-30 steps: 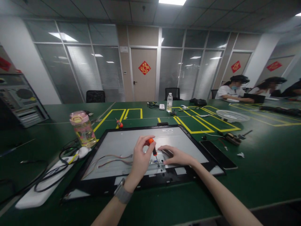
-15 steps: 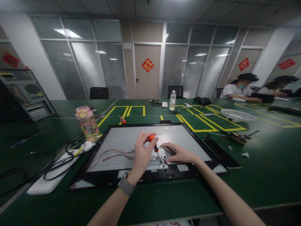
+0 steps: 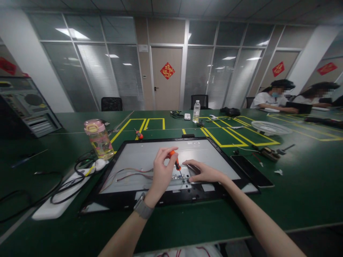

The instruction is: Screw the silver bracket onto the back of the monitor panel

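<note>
My left hand (image 3: 164,167), with a grey-strapped watch (image 3: 144,207) on its wrist, is closed on the handle of an orange and black screwdriver (image 3: 177,165). The driver leans, its tip down at a metal bracket (image 3: 184,175) near the front edge of a flat display panel (image 3: 139,153) with a black frame. Just right of the bracket is my right hand (image 3: 206,172), fingers and thumb apart and curved, the fingertips at or close to the bracket. Thin coloured wires (image 3: 131,172) run across the panel to the left of my hands.
A white power strip (image 3: 57,200) with black cables and a pink-lidded bottle (image 3: 99,139) stand left. Right of the panel lie a black phone (image 3: 252,170) and a small device with wires (image 3: 269,154). Farther back are another screwdriver (image 3: 139,134) and a water bottle (image 3: 196,111). Two people sit far right.
The screwdriver handle has shifted slightly and its shaft stands at a little different slant. The right hand keeps its place at the bracket. The whole view has tilted slightly.
</note>
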Action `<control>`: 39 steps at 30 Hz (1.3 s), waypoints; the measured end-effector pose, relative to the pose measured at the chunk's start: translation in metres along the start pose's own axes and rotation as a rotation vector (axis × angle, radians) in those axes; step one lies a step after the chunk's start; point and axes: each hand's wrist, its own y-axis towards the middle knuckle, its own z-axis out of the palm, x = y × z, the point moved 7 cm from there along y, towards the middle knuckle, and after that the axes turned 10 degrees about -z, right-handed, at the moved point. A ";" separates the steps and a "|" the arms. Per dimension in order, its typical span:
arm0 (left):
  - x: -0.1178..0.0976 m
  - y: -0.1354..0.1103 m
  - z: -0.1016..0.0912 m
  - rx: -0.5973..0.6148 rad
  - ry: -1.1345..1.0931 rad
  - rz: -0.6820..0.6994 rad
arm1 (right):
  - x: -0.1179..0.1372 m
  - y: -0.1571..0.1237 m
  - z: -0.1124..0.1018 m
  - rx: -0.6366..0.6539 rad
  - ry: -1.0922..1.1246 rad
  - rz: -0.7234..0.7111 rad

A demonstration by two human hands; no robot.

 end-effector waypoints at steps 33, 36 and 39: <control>-0.006 -0.008 0.005 0.049 0.010 0.053 | 0.000 0.000 0.000 0.009 0.019 -0.001; -0.005 -0.007 0.004 0.014 0.025 0.067 | 0.001 0.001 0.001 0.011 0.020 0.001; -0.003 -0.007 0.004 0.012 0.003 0.051 | 0.002 0.001 0.000 0.004 0.020 0.003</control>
